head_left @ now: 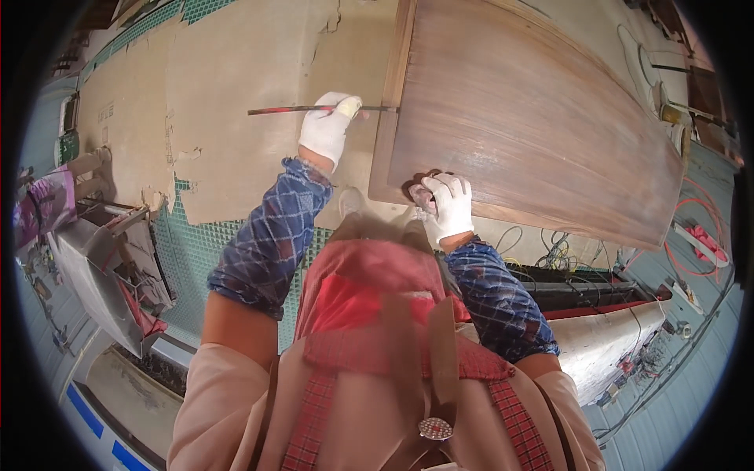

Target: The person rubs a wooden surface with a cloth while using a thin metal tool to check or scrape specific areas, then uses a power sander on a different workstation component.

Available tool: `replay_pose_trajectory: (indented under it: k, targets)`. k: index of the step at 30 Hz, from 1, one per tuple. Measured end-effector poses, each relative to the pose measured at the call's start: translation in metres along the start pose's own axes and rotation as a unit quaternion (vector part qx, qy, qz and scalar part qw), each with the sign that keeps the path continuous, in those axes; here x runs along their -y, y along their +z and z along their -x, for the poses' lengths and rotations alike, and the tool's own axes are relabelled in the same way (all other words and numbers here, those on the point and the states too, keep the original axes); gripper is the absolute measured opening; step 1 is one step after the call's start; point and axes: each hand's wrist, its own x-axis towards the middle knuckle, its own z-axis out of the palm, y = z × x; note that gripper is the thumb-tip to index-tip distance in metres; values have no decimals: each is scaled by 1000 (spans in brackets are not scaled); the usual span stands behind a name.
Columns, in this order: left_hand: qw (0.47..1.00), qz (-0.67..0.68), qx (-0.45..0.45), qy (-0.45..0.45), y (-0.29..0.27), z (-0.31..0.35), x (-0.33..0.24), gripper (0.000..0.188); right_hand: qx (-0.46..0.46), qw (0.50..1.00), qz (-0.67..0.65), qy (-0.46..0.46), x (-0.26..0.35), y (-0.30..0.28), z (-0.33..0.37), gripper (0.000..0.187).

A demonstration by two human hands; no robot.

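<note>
A long thin dark stick with red parts (283,111) is in my gloved left hand (328,129). The fingers are closed round its middle. Its right end reaches the left edge of a large brown wooden panel (503,118). Near that panel's front left corner my gloved right hand (448,202) rests with curled fingers. A small crumpled pinkish-brown piece (425,198) shows under the thumb side of that hand; I cannot make out its kind. Both hands wear white gloves, and blue checked sleeves cover the forearms.
Torn brown cardboard (228,102) covers the surface at left, over green mesh (184,228). Loose cables (556,255) lie below the panel, beside a long black-and-silver bench (613,330). An orange hose (703,206) curls at right. A grey metal box (102,275) stands at lower left.
</note>
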Motion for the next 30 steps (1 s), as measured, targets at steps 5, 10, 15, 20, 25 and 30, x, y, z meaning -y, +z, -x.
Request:
replay_pose_trajectory:
  k: [5, 10, 15, 20, 25, 30]
  targets:
    - [1000, 6, 19, 12, -5, 7, 11, 12, -10, 1000, 7, -8, -5, 5, 1, 53]
    - [1000, 12, 15, 0, -2, 15, 8, 12, -19, 1000, -3, -16, -5, 5, -1, 54]
    - [1000, 4, 10, 19, -7, 20, 12, 12, -1, 1000, -14, -16, 6, 3, 3, 50]
    - [998, -47, 21, -41, -53, 104, 16, 14, 46, 992, 5, -114, 26, 19, -22, 45]
    - [993, 11, -107, -53, -87, 153, 20, 25, -9, 986, 163, -34, -32, 35, -174, 21]
    - [955, 226, -132, -139, -90, 164, 28, 22, -17, 992, 119, -49, -3, 34, -141, 15]
